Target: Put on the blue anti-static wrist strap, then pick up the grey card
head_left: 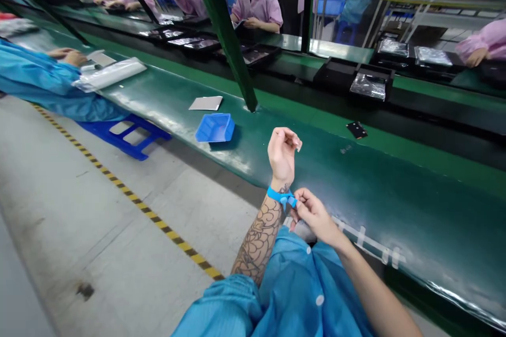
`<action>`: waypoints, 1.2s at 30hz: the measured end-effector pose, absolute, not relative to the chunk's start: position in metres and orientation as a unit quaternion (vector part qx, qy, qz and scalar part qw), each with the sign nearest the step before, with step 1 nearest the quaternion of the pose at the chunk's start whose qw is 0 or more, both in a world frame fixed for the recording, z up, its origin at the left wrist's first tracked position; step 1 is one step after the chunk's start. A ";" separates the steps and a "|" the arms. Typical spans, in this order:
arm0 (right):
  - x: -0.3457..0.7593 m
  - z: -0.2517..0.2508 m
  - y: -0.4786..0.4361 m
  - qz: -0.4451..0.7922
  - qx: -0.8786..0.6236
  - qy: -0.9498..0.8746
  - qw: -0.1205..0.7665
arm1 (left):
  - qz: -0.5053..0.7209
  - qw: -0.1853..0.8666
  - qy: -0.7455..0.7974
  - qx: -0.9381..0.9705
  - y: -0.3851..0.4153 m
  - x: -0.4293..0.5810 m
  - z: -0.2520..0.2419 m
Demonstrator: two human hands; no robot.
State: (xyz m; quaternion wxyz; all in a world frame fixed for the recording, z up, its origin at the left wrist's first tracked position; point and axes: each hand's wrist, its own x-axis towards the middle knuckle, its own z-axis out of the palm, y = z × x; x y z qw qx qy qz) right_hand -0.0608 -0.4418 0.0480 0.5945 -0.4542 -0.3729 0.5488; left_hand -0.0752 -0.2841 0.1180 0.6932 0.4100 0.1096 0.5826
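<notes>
Around my left wrist sits a blue wrist strap point(280, 195), its loose end sticking out toward the right. My right hand point(314, 215) pinches that end between thumb and fingers. Palm up, my left hand point(282, 155) is raised over the edge of the green workbench point(356, 184), its fingers loosely curled and holding nothing. Left of it on the bench stands a blue plastic bin point(215, 128). Behind the bin lies a flat pale rectangular sheet point(205, 103).
Beyond the bench, black trays point(336, 72) hold items in shiny bags. A small black part point(357, 129) lies to the right. A green post point(231, 47) rises from the bench. At left, a co-worker's blue sleeve point(35, 73) is beside a blue stool point(126, 134). Others in pink work opposite.
</notes>
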 end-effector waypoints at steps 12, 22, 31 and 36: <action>-0.071 0.026 -0.439 0.407 -0.590 -0.393 0.575 | 0.593 0.575 0.204 0.525 -0.284 -0.063 0.093; -0.030 0.028 -0.417 0.289 -0.641 -0.548 0.453 | 0.539 0.585 0.225 0.563 -0.265 -0.051 0.066; -0.029 0.020 -0.401 0.401 -0.612 -0.431 0.528 | 0.556 0.575 0.263 0.539 -0.236 -0.049 0.050; -0.011 0.054 -0.399 0.373 -0.600 -0.427 0.564 | 0.548 0.585 0.245 0.545 -0.227 -0.030 0.068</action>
